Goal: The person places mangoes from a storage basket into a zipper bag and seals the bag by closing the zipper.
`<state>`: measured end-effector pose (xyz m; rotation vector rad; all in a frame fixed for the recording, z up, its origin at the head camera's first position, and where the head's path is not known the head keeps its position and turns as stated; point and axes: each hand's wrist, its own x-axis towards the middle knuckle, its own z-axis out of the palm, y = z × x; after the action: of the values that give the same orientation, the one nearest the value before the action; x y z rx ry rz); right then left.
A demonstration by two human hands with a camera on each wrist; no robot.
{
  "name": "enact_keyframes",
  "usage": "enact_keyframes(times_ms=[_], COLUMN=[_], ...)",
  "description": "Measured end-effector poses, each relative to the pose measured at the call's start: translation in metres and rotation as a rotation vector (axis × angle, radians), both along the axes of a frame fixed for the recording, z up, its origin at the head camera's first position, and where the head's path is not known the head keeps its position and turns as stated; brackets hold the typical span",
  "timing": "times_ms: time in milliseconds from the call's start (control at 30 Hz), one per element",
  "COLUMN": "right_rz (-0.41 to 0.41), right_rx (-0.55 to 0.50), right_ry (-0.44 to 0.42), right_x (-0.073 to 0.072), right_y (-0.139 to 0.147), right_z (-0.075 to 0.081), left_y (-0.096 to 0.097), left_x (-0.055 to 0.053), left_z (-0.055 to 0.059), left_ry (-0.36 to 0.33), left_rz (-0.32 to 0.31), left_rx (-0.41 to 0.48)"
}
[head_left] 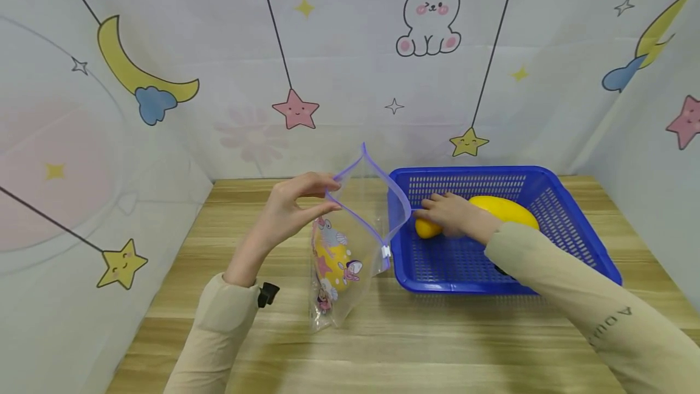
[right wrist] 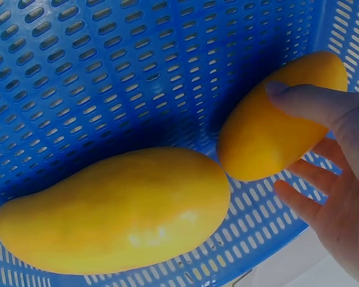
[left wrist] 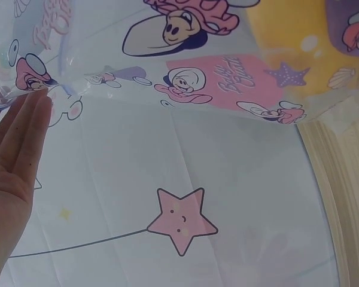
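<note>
My left hand (head_left: 292, 208) pinches the purple-edged mouth of a clear slider zip bag (head_left: 358, 233) printed with cartoon figures. The bag's mouth gapes wide, and a yellow thing (head_left: 335, 254) lies inside, partly covered by the print. Inside the blue basket (head_left: 454, 288), my right hand (head_left: 451, 213) grips an orange-yellow mango (right wrist: 281, 128), the thumb on top and the fingers around its lower side. A larger yellow mango (right wrist: 119, 209) lies beside it on the basket floor, half hidden by the right forearm in the head view.
The wooden table (head_left: 262, 345) carries the bag at its middle and the basket at the right. Behind it hangs a white cloth (head_left: 350, 65) with cartoon stars, a moon and a rabbit. A black clip (head_left: 268, 294) sits at the left cuff.
</note>
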<state>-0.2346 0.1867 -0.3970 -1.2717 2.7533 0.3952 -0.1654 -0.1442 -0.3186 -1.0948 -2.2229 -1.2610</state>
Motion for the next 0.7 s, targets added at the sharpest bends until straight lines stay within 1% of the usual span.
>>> enact_keyframes(times_ms=[200,567,700], right_rz=[0.006,-0.033,-0.028], right_rx=[-0.011,-0.007,-0.019], right_ry=[-0.016,-0.074,-0.086], right_x=[0.001,0.006,0.006], right_y=[0.002,0.005,0.006], right_z=[0.003,0.010,0.013], left_y=[0.001,0.002,0.001], left_x=[0.000,-0.001,-0.001], left_z=[0.000,-0.002,-0.002], left_ry=[0.004,0.014,0.012], left_rz=[0.009,0.002,0.004], left_rx=[0.000,0.005,0.004])
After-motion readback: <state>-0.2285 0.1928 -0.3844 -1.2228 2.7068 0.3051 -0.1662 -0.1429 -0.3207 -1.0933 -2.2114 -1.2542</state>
